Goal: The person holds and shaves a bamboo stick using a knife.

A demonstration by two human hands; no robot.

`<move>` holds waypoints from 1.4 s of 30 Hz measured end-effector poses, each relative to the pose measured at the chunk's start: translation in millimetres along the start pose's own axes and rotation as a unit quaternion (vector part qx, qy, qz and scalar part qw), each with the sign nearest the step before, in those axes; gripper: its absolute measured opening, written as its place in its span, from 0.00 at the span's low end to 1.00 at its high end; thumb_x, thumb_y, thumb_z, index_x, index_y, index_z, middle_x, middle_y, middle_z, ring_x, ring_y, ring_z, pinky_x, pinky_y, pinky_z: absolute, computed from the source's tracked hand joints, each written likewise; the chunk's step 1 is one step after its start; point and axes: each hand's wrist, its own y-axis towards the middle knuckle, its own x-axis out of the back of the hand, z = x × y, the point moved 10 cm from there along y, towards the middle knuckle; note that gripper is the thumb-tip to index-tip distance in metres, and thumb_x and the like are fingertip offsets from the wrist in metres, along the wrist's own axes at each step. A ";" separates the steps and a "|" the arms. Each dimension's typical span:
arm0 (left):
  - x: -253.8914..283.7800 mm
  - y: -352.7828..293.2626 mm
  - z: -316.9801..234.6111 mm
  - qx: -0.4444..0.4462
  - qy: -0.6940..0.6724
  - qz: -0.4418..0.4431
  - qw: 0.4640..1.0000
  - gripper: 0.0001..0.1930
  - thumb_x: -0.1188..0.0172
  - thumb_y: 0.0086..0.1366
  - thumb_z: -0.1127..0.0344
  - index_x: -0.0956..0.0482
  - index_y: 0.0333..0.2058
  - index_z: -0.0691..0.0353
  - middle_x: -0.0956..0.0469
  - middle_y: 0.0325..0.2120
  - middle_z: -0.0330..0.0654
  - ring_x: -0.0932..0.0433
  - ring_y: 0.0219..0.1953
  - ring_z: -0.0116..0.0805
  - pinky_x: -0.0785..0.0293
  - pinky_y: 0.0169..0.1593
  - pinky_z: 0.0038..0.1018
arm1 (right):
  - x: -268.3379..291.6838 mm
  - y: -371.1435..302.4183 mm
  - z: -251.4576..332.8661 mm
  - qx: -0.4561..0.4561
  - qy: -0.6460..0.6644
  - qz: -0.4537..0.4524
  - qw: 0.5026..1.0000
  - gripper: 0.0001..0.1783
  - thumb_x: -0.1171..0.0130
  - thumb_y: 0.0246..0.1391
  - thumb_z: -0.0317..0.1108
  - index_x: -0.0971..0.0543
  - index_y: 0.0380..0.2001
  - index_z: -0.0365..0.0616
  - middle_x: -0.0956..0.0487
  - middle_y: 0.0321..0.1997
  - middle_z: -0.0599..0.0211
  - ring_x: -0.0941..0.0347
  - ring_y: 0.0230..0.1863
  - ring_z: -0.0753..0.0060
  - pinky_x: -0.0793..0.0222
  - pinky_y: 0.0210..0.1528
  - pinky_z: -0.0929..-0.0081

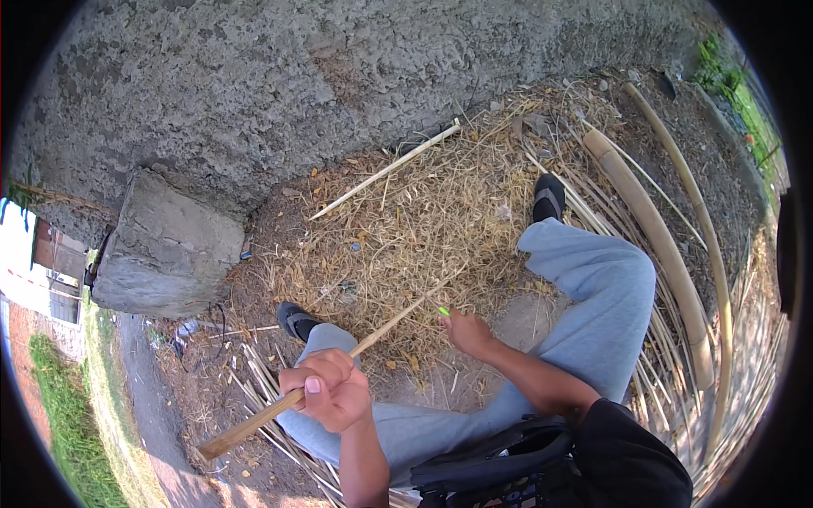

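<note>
My left hand is closed around a long bamboo strip, its fingers wrapped over it and the thumb on top. The strip slants from the lower left, where its end is broad and flat, up to a thin tip over the shavings. My right hand is closed just beside the thin part of the strip. A small bright green piece sticks out of its fingers, looking like part of a tool handle; the rest is hidden. Curled bamboo shavings cover the ground between my outstretched legs.
Thick bamboo lengths and a long curved pole lie to my right. Thin bamboo strips are bunched by my left leg. A pale split stick lies near the rough wall. At left stands a concrete block.
</note>
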 end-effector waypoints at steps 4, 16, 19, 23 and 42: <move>-8.3 -0.6 1.1 -0.009 0.041 0.025 0.999 0.13 0.52 0.64 0.70 0.47 0.23 0.56 0.49 0.07 0.32 0.55 0.08 0.20 0.59 0.11 0.23 | -11.0 0.4 4.8 -0.032 0.023 0.008 0.999 0.21 0.57 0.67 0.45 0.26 0.35 0.34 0.24 0.18 0.42 0.23 0.23 0.37 0.28 0.29 0.43; 2.1 4.4 -0.6 0.004 -0.002 0.004 1.000 0.11 0.52 0.60 0.74 0.43 0.23 0.59 0.45 0.07 0.34 0.52 0.07 0.21 0.54 0.10 0.23 | 10.2 2.3 63.4 -0.003 0.013 0.056 0.998 0.23 0.58 0.68 0.46 0.25 0.36 0.34 0.22 0.26 0.38 0.22 0.31 0.37 0.26 0.37 0.46; -6.9 0.8 2.0 0.005 -0.025 0.005 1.000 0.10 0.51 0.60 0.74 0.42 0.23 0.60 0.45 0.07 0.34 0.51 0.07 0.21 0.54 0.10 0.23 | -10.1 18.6 -25.5 -0.057 0.014 0.054 0.997 0.23 0.58 0.67 0.45 0.24 0.36 0.34 0.22 0.27 0.37 0.22 0.32 0.35 0.26 0.38 0.45; -20.5 1.1 5.3 0.003 0.001 0.051 0.999 0.08 0.50 0.60 0.74 0.40 0.24 0.62 0.43 0.06 0.35 0.50 0.07 0.22 0.53 0.10 0.22 | -12.4 21.9 -3.6 -0.057 -0.012 0.050 0.997 0.24 0.60 0.68 0.46 0.24 0.40 0.35 0.21 0.32 0.37 0.22 0.36 0.35 0.26 0.39 0.44; -23.5 8.0 10.9 0.016 0.009 0.068 0.998 0.09 0.51 0.62 0.73 0.41 0.24 0.60 0.44 0.06 0.34 0.50 0.05 0.21 0.51 0.09 0.23 | -38.9 32.0 -60.9 -0.150 0.012 0.059 0.987 0.25 0.60 0.68 0.48 0.24 0.43 0.34 0.22 0.40 0.35 0.24 0.45 0.34 0.29 0.48 0.47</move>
